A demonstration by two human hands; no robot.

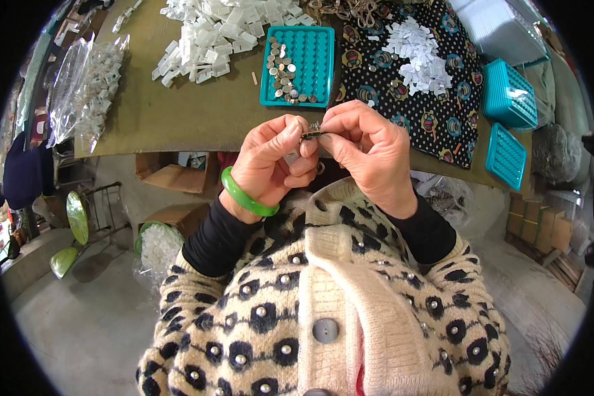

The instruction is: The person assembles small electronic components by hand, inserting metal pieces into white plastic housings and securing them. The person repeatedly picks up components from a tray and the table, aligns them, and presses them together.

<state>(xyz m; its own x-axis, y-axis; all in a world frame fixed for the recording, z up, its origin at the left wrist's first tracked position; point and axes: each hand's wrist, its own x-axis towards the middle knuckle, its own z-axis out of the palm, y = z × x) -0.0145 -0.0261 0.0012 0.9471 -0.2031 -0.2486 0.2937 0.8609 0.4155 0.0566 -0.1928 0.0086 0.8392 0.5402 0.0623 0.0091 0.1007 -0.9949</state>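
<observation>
Both hands meet over the table's near edge, fingertips pinched together. My left hand (270, 153), with a green bangle at its wrist, is closed on a small dark flat piece (312, 134) with thin silvery bits along its top. A pale, translucent part also shows between the left fingers; its kind is unclear. From the other side, my right hand (369, 148) pinches the same dark piece between thumb and forefinger. Just beyond them lies a teal dimpled tray (319, 61), with several small round silvery discs (284, 74) gathered along its left side.
White plastic pieces (224, 36) are heaped behind the tray. White paper-like slips (417, 56) lie on a black patterned cloth (360, 82). Stacked teal trays (508, 96) stand at the right, a clear bag of small parts (99, 86) at the left. Below sits an open cardboard box (175, 177).
</observation>
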